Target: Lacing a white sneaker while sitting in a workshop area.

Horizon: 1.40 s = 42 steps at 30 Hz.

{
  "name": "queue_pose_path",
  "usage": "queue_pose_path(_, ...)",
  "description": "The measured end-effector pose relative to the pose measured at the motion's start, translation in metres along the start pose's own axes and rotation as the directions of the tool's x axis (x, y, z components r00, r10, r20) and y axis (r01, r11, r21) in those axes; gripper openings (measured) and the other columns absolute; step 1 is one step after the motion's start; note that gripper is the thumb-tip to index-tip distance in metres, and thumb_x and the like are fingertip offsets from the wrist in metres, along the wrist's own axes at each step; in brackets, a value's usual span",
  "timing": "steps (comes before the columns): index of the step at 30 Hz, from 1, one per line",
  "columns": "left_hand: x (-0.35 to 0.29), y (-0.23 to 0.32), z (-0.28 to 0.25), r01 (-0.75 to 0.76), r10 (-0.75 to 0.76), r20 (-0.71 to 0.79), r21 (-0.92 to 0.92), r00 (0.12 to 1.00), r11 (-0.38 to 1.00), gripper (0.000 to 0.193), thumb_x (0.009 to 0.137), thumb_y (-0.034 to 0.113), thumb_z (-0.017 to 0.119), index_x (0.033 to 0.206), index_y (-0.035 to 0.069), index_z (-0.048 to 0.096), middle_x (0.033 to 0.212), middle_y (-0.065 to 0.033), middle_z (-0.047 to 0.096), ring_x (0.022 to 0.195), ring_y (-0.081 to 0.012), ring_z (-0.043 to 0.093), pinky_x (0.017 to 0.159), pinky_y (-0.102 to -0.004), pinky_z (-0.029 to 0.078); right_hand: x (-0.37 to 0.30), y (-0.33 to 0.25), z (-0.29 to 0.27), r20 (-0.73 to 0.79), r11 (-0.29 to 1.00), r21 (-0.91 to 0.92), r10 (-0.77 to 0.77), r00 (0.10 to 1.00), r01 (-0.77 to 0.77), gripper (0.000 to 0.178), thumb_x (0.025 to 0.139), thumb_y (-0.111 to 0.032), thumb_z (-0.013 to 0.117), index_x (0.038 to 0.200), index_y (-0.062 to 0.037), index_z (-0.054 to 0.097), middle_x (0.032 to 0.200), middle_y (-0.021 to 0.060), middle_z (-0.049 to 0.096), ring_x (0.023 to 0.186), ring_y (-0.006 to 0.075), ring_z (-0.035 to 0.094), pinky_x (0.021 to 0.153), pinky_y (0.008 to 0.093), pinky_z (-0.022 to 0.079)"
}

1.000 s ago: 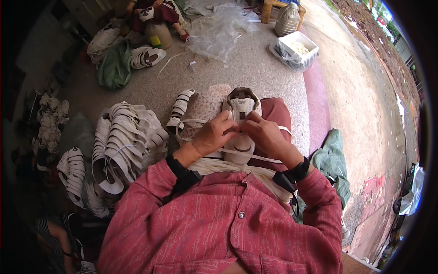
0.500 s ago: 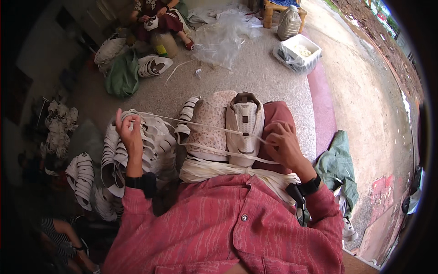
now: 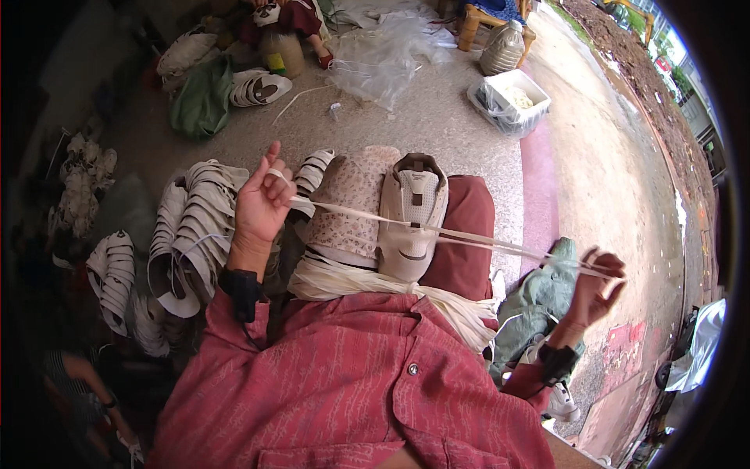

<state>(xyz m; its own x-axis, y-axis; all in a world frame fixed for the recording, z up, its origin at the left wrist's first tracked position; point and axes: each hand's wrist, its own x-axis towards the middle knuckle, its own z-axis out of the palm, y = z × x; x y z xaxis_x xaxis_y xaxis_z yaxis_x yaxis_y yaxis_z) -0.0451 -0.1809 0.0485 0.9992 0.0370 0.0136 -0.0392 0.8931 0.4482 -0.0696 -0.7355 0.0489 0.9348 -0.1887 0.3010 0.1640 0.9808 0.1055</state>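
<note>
A white and beige shoe upper (image 3: 414, 242) lies on my lap with its toe toward me, between a floral-patterned cloth pad (image 3: 344, 223) and my dark red trouser leg. A pale shoelace (image 3: 348, 210) runs through the shoe near its tongue and stretches out to both sides. My left hand (image 3: 264, 202) is closed on one end of it, with a loop around the fingers. Out to the right, my right hand (image 3: 591, 291) pinches the other side, where two strands run close together. A bundle of pale laces (image 3: 332, 279) lies across my waist.
Stacked shoe uppers (image 3: 199, 242) stand to my left. A green sack (image 3: 539, 297) with shoes lies at right. Ahead are a white tub (image 3: 512, 98), a filled plastic jug (image 3: 501, 51), clear plastic sheeting (image 3: 375, 70) and a seated person (image 3: 289, 23) near another green sack (image 3: 201, 102).
My right hand has swung outward to the right, pulling the lace taut through the shoe. My left hand has come inward, nearer the shoe. The view has shifted slightly.
</note>
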Motion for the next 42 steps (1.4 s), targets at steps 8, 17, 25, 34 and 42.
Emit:
queue_pose_path(8, -0.027, 0.107, -0.12, -0.179, 0.263, -0.506, 0.21, 0.821, 0.961, 0.023, 0.099, 0.02, 0.052, 0.116, 0.006, 0.058, 0.066, 0.006, 0.029, 0.052, -0.0045, 0.026, 0.042, -0.0223, 0.017, -0.022, -0.19, -0.046, -0.228, 0.912, -0.372, -0.272, 0.935, 0.175, 0.04, 0.091, -0.013, 0.06, 0.128, -0.0002, 0.054, 0.118, 0.0145, 0.062, 0.112, 0.03, 0.056, 0.109, 0.052, 0.032)
queue_pose_path(17, -0.165, 0.377, -0.329, -0.142, 0.342, -0.204, 0.634, 0.917, 0.76, 0.018, 0.095, 0.023, 0.045, 0.092, 0.015, 0.061, 0.066, 0.0019, 0.052, 0.067, -0.0161, 0.055, 0.081, -0.0345, 0.045, -0.029, -0.196, -0.139, -0.607, 0.936, -0.35, -0.251, 0.754, 0.03, 0.045, 0.093, -0.019, 0.06, 0.129, 0.0054, 0.05, 0.13, 0.0206, 0.055, 0.12, 0.0299, 0.053, 0.107, 0.0479, 0.038)
queue_pose_path(25, -0.102, 0.386, -0.285, -0.183, 0.665, -0.622, 0.658, 0.414, 0.73, 0.031, 0.095, 0.017, 0.051, 0.123, 0.009, 0.059, 0.101, -0.0024, 0.065, 0.09, -0.02, 0.062, 0.089, -0.0323, 0.041, -0.055, -0.296, -0.192, -0.679, 0.852, -0.49, -0.242, 0.693, -0.183, 0.011, 0.096, -0.009, 0.053, 0.102, -0.0001, 0.056, 0.078, 0.004, 0.051, 0.062, 0.0119, 0.044, 0.052, 0.0229, 0.037)
queue_pose_path(34, 0.015, 0.048, -0.031, -0.072, 0.32, -0.056, 0.924, 0.946, 0.376, 0.031, 0.089, 0.005, 0.052, 0.118, 0.003, 0.063, 0.101, -0.0038, 0.065, 0.073, -0.0079, 0.055, 0.061, -0.021, 0.045, 0.03, 0.076, -0.071, -0.106, -0.398, -0.91, -0.05, 0.993, -0.117, 0.025, 0.096, -0.007, 0.046, 0.117, 0.0005, 0.055, 0.08, 0.0035, 0.063, 0.058, 0.0065, 0.053, 0.046, 0.021, 0.04)
queue_pose_path(42, 0.032, -0.131, 0.035, -0.607, -0.227, 0.609, 0.79, 0.76, 0.087, 0.014, 0.086, 0.003, 0.062, 0.098, 0.0, 0.067, 0.091, -0.0118, 0.064, 0.086, -0.0245, 0.063, 0.076, -0.0315, 0.049, -0.014, 0.19, -0.056, -0.177, -0.649, -0.677, 0.602, 0.779, 0.348, 0.01, 0.091, -0.014, 0.053, 0.09, -0.0044, 0.057, 0.079, 0.0213, 0.063, 0.074, 0.0412, 0.062, 0.061, 0.0472, 0.048)
